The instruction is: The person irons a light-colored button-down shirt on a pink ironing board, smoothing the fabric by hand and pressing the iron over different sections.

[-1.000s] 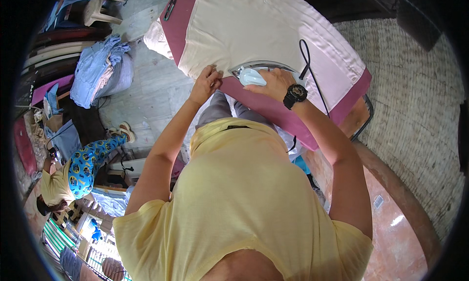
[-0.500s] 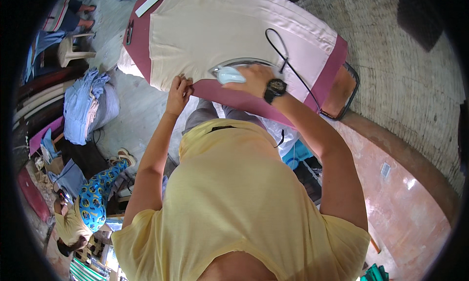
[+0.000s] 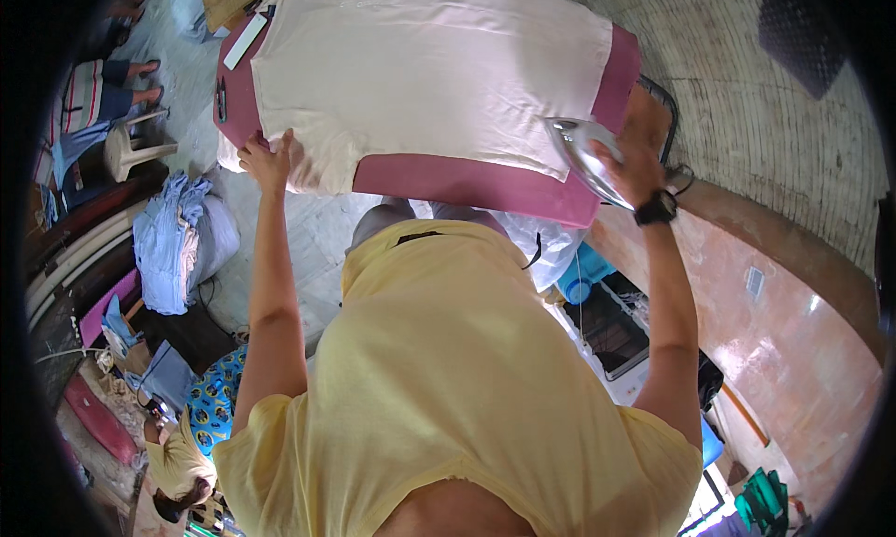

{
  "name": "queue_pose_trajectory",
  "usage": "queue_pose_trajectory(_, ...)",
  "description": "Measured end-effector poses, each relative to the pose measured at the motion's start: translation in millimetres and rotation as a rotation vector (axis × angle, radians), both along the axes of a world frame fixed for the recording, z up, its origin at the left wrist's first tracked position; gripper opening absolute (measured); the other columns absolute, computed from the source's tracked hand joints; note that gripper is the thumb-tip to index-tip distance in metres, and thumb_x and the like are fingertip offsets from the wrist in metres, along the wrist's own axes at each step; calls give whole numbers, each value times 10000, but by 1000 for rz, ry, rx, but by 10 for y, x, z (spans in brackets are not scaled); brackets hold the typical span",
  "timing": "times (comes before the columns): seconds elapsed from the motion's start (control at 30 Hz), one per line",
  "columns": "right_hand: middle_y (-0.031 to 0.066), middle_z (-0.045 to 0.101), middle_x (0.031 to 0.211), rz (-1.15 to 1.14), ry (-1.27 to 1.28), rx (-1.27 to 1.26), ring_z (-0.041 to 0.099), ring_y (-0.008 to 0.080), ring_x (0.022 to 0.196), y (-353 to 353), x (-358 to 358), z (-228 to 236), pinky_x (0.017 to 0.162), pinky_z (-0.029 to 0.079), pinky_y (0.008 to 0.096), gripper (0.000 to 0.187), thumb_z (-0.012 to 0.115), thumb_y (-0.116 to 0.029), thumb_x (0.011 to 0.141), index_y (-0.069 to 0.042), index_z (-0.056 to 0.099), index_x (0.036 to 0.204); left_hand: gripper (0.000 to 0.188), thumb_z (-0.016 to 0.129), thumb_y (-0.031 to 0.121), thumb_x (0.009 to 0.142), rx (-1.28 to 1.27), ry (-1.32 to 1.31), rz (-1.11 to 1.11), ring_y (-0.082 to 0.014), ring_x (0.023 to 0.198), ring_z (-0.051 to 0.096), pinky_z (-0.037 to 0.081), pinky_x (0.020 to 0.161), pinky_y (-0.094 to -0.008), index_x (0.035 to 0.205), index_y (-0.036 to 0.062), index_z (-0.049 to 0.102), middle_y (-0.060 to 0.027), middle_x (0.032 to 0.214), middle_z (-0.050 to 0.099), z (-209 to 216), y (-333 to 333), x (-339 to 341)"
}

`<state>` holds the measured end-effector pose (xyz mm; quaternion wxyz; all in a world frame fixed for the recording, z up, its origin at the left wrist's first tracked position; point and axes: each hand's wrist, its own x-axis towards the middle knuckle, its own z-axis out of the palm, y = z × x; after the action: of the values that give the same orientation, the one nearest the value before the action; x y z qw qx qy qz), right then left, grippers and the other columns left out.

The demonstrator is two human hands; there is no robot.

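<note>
A pale cream garment lies spread over a maroon-covered ironing board, with small wrinkles along its near edge. My right hand, with a black watch on its wrist, grips a clothes iron at the board's near right corner. The shiny metal of the iron faces partly toward me, tilted beside the garment's right near edge. At the garment's left near corner, my left hand touches the cloth, thumb and fingers apart.
On the board's left end lie a white flat strip and a small dark tool. Folded blue clothes are piled at left, near a plastic chair. Another person is at lower left. A blue container stands below the board.
My right hand has carried the iron right, from the garment's near middle to the board's right corner, and tilted it. My left hand has moved left along the near edge, its fingers parting.
</note>
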<state>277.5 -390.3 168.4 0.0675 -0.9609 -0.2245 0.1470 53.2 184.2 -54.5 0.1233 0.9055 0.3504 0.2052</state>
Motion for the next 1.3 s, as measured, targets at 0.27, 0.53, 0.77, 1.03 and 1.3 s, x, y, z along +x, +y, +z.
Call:
queue_pose_trajectory(0.27,173,652,639,322,-109,315,665,337,622,462,5,-668,577,534,415,478,645,-512,871,-39,704,909,534,832,392,746,-505,-115,-4,-232,787,600,473,725,-347,934,-59,616,-155,843,664,56,131,216)
queue_pose_trajectory(0.53,135,681,695,542,107,233,679,335,672,795,-25,-793,608,538,452,494,594,-628,831,-154,723,881,381,788,307,815,-609,-57,40,-180,705,576,465,655,-351,767,-35,626,-133,796,675,111,-24,307)
queue_pose_trajectory(0.77,169,693,775,639,256,49,679,366,778,1475,-300,-532,739,524,508,446,441,-513,952,-174,731,973,397,783,297,814,-361,-280,11,-216,636,566,459,620,-352,780,-50,594,-141,708,631,-172,101,76)
queue_pose_trajectory(1.03,173,666,697,664,211,133,666,359,652,1351,-249,-750,638,546,491,393,435,-398,973,-135,710,873,467,796,346,789,-450,-64,162,-250,596,518,446,596,-386,747,-36,532,-166,663,587,-47,11,202)
queue_pose_trajectory(1.3,182,690,767,628,274,54,675,371,706,1643,-441,-651,682,538,513,428,419,-396,976,-122,720,844,422,780,277,812,-353,-79,162,-262,592,508,448,598,-399,743,-33,502,-183,668,580,177,-283,439)
